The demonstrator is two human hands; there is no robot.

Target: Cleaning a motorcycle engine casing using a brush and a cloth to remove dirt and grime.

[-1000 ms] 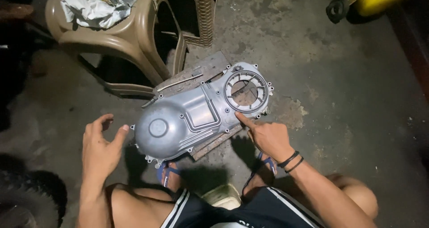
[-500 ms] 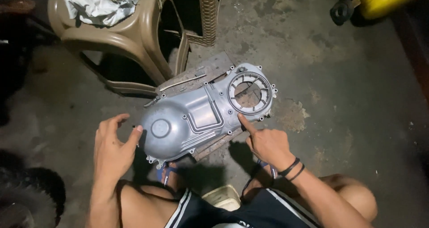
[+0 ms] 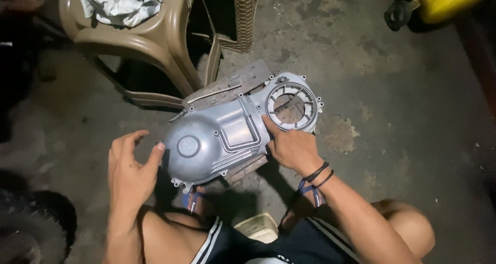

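A silver metal engine cover lies on a rusty plate on the concrete floor, its round ribbed opening at the right end. My right hand rests on the cover's near edge, index finger pointing at the rim of the opening. Black bands circle that wrist. My left hand is at the cover's rounded left end, thumb touching its edge and fingers spread.
A tan plastic stool with crumpled wrapping on it stands behind the cover. A yellow container is at the top right. A tyre shows at the bottom left. My knees and sandalled feet flank a small white object.
My left hand has moved right from open air to touch the cover's left end. The right hand has stayed at the round opening.
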